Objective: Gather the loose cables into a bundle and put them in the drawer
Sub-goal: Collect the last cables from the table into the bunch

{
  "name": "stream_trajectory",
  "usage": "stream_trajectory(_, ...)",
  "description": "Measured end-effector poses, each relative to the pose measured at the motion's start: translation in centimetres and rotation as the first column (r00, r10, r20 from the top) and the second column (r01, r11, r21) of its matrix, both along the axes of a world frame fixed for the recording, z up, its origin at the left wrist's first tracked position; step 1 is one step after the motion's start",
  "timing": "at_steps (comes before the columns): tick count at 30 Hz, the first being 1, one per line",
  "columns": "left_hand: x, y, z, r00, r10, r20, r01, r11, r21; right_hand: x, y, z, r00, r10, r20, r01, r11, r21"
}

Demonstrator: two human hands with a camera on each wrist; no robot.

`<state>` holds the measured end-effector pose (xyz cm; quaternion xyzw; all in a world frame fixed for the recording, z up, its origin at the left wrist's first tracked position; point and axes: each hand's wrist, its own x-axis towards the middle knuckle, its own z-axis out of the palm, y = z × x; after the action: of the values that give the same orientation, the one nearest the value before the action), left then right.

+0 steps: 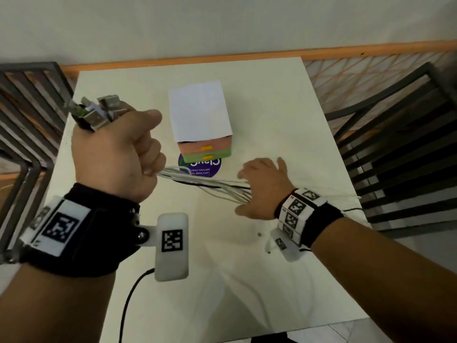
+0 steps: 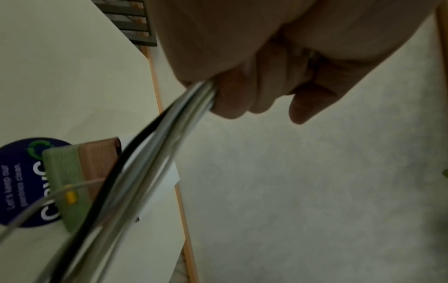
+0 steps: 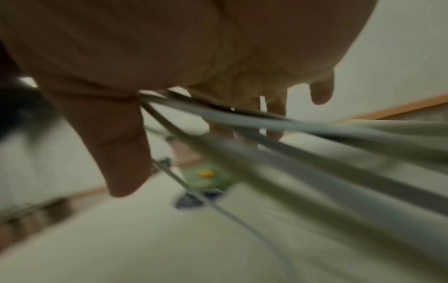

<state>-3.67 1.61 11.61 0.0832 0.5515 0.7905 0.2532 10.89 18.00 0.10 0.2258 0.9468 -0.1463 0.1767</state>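
My left hand (image 1: pixel 116 149) is raised over the table's left side, fist closed round a bundle of white and black cables (image 1: pixel 205 184). Their metal USB plugs (image 1: pixel 99 112) stick out above the fist. The left wrist view shows the fingers (image 2: pixel 242 92) curled tight on the cables (image 2: pixel 155 153). From there the strands slope down to my right hand (image 1: pixel 262 189), which lies over them with spread fingers. In the blurred right wrist view the cables (image 3: pixel 290 153) pass between thumb and palm. A small drawer unit (image 1: pixel 197 107) stands mid-table with a pink drawer (image 1: pixel 206 147) and a green drawer (image 1: pixel 207 157), both closed.
The white table (image 1: pixel 272 107) has a round blue sticker (image 1: pixel 200 169) under the drawer unit's front. Loose cable ends trail off toward the right table edge (image 1: pixel 351 199). Metal chairs stand at the left (image 1: pixel 27 107) and right (image 1: pixel 400 144). A wall runs behind.
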Motion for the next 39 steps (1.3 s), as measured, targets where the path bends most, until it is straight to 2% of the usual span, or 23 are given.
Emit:
stream_trajectory(1,0.3,0.4,0.1,1.000,-0.013,-0.012,0.013,1.000,0.004,-0.8,-1.6,1.6,0.981,0.019,-0.194,-0.040,0.994,-0.103)
stream_trajectory(3,1.1,1.2,0.0,0.998,-0.052,-0.041,0.052,0.999,0.008,-2.6,-4.6,4.6,0.846,-0.024,-0.532,-0.155,0.945,-0.289)
stream_trajectory(5,1.9,1.7,-0.1,0.996,-0.067,-0.065,0.069,0.997,0.019,-4.4,-6.5,6.2,0.736,-0.103,-0.669,-0.258,0.871,-0.419)
stream_trajectory(7,2.5,1.7,-0.2,0.995,-0.079,-0.060,0.081,0.996,0.031,-5.4,-7.3,6.6,0.705,-0.138,-0.695,-0.290,0.839,-0.461)
stream_trajectory(12,3.8,1.0,-0.4,0.973,-0.223,-0.067,0.224,0.975,0.010,-4.7,-5.9,3.7,0.854,-0.071,-0.515,-0.196,0.874,-0.445)
stream_trajectory(16,3.4,0.2,0.2,0.974,-0.218,-0.070,0.219,0.975,0.019,-3.7,-3.1,1.2,0.937,-0.177,-0.300,0.057,0.928,-0.368)
stream_trajectory(21,2.3,-0.4,1.2,0.977,-0.207,-0.051,0.209,0.977,0.032,-1.9,1.1,-1.9,0.944,-0.318,-0.089,0.294,0.933,-0.207)
stream_trajectory(24,1.0,-1.0,1.8,0.980,-0.191,-0.046,0.194,0.979,0.058,-0.1,3.4,-2.9,0.893,-0.450,0.014,0.448,0.884,-0.133)
stream_trajectory(26,0.9,-1.5,2.0,0.980,-0.186,-0.071,0.190,0.981,0.050,0.4,4.0,-3.1,0.858,-0.513,0.033,0.513,0.850,-0.122)
stream_trajectory(28,1.1,-1.5,1.8,0.980,-0.185,-0.079,0.189,0.980,0.053,0.4,4.2,-3.4,0.832,-0.553,0.038,0.553,0.823,-0.132)
stream_trajectory(30,1.0,-1.3,1.6,0.981,-0.180,-0.075,0.184,0.982,0.048,0.7,3.7,-3.3,0.832,-0.544,0.108,0.554,0.824,-0.116)
stream_trajectory(32,0.6,-1.4,1.6,0.983,-0.169,-0.074,0.172,0.984,0.041,1.1,2.6,-3.4,0.868,-0.436,0.238,0.454,0.891,-0.026)
stream_trajectory(33,0.5,-1.4,1.7,0.984,-0.163,-0.069,0.166,0.985,0.046,1.2,2.1,-3.1,0.895,-0.348,0.278,0.347,0.936,0.053)
stream_trajectory(34,0.4,-1.4,1.7,0.986,-0.154,-0.061,0.158,0.986,0.053,1.0,1.5,-2.5,0.933,-0.250,0.258,0.229,0.967,0.107)
stream_trajectory(35,0.5,-1.4,1.8,0.988,-0.147,-0.048,0.149,0.987,0.059,0.6,0.6,-1.3,0.977,-0.152,0.151,0.140,0.986,0.089)
stream_trajectory(36,0.5,-1.2,1.8,0.989,-0.145,-0.030,0.146,0.987,0.067,0.1,-0.6,0.5,0.996,-0.077,-0.038,0.077,0.997,-0.002)
stream_trajectory(37,0.7,-1.1,1.8,0.989,-0.145,-0.012,0.145,0.986,0.077,-0.6,-2.1,2.8,0.961,-0.041,-0.272,0.001,0.990,-0.144)
stream_trajectory(38,0.8,-0.9,1.9,0.990,-0.143,0.010,0.142,0.986,0.084,-1.4,-3.5,4.8,0.884,-0.060,-0.463,-0.090,0.951,-0.296)
stream_trajectory(39,0.9,-0.7,1.8,0.990,-0.139,0.035,0.136,0.987,0.089,-2.2,-4.7,6.5,0.819,-0.108,-0.563,-0.188,0.877,-0.441)
